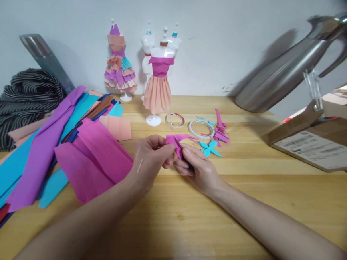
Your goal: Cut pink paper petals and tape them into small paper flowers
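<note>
Over the middle of the table, my left hand pinches a small piece of magenta crepe paper between thumb and fingers. My right hand is closed around scissors with dark handles, mostly hidden by the fingers. Their blades meet the magenta piece close to my left fingertips. Just beyond my right hand lies a turquoise paper flower shape. Magenta paper scraps are scattered behind it. Left of my left hand is a stack of wide magenta crepe sheets.
Small dress forms in paper dresses stand by the wall. Near them lie a tape roll and a thin ring. A steel jug and cardboard box are right; coloured paper strips and striped cloth, left.
</note>
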The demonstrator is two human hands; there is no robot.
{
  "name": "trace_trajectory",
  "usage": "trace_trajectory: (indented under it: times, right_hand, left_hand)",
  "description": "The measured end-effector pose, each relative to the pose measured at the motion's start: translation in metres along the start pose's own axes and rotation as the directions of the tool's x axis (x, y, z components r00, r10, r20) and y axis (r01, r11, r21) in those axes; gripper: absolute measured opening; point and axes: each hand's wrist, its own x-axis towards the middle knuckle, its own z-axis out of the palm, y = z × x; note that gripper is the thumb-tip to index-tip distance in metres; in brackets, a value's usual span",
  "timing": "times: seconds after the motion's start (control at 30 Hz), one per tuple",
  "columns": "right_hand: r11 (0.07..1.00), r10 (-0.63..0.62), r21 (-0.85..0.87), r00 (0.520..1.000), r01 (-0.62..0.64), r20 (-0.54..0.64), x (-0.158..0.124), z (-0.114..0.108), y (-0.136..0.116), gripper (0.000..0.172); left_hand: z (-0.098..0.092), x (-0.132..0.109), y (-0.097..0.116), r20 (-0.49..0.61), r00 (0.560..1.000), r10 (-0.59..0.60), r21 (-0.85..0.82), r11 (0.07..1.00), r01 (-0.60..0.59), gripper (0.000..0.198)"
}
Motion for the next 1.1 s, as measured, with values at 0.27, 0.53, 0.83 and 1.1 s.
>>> trace_trajectory:
  times: [0.27, 0.53, 0.83, 1.1]
  right_hand:
    - [0.998, 0.009, -0.066, 1.0, -0.009, -0.008, 0.0003, -0.0018, -0.006, 0.036]
    - [0.997, -0.013, -0.079, 1.0, 0.012, -0.012, 0.0015, -0.0016, -0.0049, 0.034]
    - [0.998, -0.005, -0.069, 1.0, 0.005, -0.004, 0.0009, -0.0017, -0.0027, 0.033]
    - [0.999, -0.015, -0.042, 1.0, 0.015, 0.015, 0.001, -0.0005, -0.0019, 0.035]
  left_hand:
    - [0.0012, -0.0009, 0.0021, -0.043, 0.998, 0.046, -0.046, 0.998, -0.048, 0.016]
    - [0.0022, -0.0014, 0.0029, -0.05, 0.998, 0.038, -0.046, 0.998, -0.04, 0.017]
    - [0.0024, -0.0015, -0.0011, -0.027, 0.999, 0.044, -0.049, 0.998, -0.046, 0.015]
    - [0.0019, -0.0017, -0.0012, -0.021, 0.999, 0.041, -0.063, 0.997, -0.042, 0.013]
